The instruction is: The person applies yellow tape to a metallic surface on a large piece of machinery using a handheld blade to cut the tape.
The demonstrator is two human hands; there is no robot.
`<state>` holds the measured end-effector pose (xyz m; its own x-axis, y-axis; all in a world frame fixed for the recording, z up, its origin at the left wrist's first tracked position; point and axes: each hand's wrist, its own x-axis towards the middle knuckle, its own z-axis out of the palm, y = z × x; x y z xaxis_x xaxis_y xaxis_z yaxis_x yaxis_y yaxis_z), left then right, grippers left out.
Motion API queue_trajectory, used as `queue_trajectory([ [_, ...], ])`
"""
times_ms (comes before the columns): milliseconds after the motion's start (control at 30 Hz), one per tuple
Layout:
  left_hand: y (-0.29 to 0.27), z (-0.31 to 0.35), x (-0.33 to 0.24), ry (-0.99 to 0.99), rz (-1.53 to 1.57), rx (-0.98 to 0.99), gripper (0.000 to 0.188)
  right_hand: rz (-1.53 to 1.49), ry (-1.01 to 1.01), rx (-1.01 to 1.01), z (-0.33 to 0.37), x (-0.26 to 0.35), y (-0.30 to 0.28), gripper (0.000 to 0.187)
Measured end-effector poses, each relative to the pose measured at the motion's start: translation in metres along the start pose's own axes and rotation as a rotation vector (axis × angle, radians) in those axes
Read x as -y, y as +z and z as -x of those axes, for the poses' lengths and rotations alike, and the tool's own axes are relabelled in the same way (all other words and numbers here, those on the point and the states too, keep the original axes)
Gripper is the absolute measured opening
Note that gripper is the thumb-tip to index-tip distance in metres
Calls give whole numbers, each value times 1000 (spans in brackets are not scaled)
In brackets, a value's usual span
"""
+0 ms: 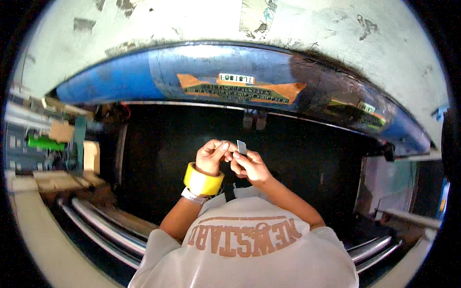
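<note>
In front of my chest my two hands are close together. My right hand (248,166) is closed on a small flat grey piece (241,147), which stands up between thumb and fingers. Thumb and forefinger of my left hand (211,154) are pinched together beside it; whatever they hold, if anything, is too small to make out. A roll of yellow tape (203,181) is worn round my left wrist like a bracelet. Below it sits a pale wristband (194,196).
A long blue beam (165,72), with orange tape and labels, crosses ahead beneath a scuffed pale surface (201,21). Metal rails (108,225) lie at lower left, with more rails (374,249) at lower right. Shelving with a green item (47,142) stands at far left.
</note>
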<state>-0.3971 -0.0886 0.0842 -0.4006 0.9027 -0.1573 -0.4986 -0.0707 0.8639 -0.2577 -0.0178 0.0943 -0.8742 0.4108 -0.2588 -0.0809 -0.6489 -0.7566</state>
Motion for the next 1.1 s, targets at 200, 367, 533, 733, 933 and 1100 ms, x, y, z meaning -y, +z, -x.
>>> queue_trajectory([
  [200,72,28,25,173,-35,-269,17,286,52,85,37,37,-25,33],
  [367,103,47,25,327,-92,-406,15,508,-30,185,46,57,-18,42],
  [533,100,59,14,427,-478,-505,9,668,-229,-70,43,70,-22,34],
  [733,81,51,22,446,-665,-453,14,793,-464,53,50,60,-7,13],
  [933,57,46,35,273,-555,-574,44,816,-379,41,51,56,-18,7],
  [1100,57,39,51,449,-675,-682,34,665,-253,-4,51,44,-29,14],
])
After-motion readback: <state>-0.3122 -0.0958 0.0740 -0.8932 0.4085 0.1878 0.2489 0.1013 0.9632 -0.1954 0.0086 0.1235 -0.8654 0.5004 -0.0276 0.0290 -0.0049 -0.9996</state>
